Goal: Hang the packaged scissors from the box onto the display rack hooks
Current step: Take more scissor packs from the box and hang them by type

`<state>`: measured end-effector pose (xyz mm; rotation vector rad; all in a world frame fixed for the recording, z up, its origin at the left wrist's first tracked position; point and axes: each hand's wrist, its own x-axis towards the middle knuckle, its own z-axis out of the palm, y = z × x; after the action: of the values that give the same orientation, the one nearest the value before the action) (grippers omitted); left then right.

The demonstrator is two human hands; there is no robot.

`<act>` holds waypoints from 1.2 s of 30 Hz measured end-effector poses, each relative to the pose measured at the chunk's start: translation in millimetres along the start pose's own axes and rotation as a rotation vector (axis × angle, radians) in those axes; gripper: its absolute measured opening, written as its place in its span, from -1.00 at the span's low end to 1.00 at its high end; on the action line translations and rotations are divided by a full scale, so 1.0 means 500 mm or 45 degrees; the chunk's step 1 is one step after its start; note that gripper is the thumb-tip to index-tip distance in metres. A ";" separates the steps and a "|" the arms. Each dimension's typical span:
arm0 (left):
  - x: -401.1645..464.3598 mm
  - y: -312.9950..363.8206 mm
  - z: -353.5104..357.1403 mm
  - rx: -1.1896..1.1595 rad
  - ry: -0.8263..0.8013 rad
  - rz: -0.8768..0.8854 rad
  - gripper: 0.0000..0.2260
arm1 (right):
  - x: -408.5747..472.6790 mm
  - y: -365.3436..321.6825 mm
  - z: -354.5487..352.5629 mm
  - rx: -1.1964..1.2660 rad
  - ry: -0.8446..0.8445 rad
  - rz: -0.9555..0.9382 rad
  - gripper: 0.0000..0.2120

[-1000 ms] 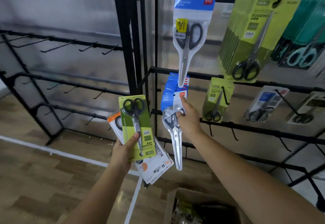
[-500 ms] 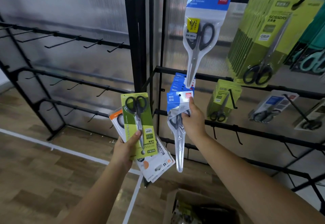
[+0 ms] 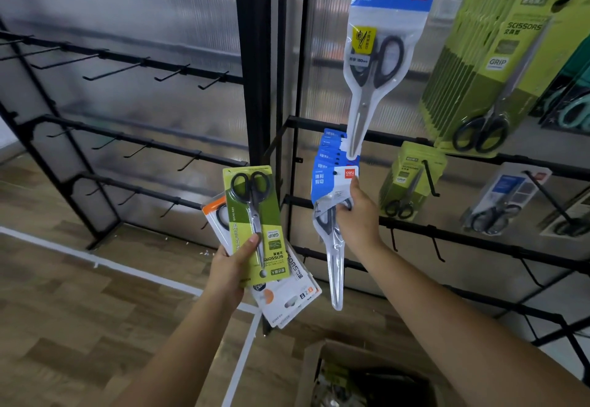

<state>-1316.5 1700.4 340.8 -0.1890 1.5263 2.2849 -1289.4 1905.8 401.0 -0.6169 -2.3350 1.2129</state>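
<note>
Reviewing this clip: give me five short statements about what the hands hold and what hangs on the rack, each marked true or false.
1. The left hand holds a fan of several scissor packs, a green pack in front. True.
2. The right hand is empty. False: it grips a blue-topped clear scissor pack at the row of like packs on a hook.
3. A long blue-topped pack hangs from the top bar of the rack. True.
4. The hooks on the left rack section are full of packs. False: they are bare.
5. The cardboard box sits on a shelf above the hands. False: it is on the floor below them.
</note>
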 end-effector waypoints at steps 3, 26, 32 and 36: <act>0.001 0.003 0.002 -0.008 -0.012 -0.008 -0.67 | 0.025 -0.014 -0.002 -0.095 -0.091 0.092 -0.38; -0.062 -0.024 0.105 -0.282 -0.298 -0.020 -0.65 | -0.106 -0.004 -0.006 1.429 0.040 0.768 -0.90; -0.078 -0.034 0.127 -0.264 -0.253 -0.019 -0.57 | -0.100 0.002 -0.013 1.626 -0.048 0.706 -0.81; -0.079 -0.033 0.129 -0.190 -0.255 0.020 -0.59 | -0.100 0.012 -0.052 1.514 -0.222 0.637 -0.75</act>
<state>-1267.4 1755.2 365.1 0.0119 1.2631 2.3513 -1233.3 1897.4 401.1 -0.6336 -1.1473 2.5742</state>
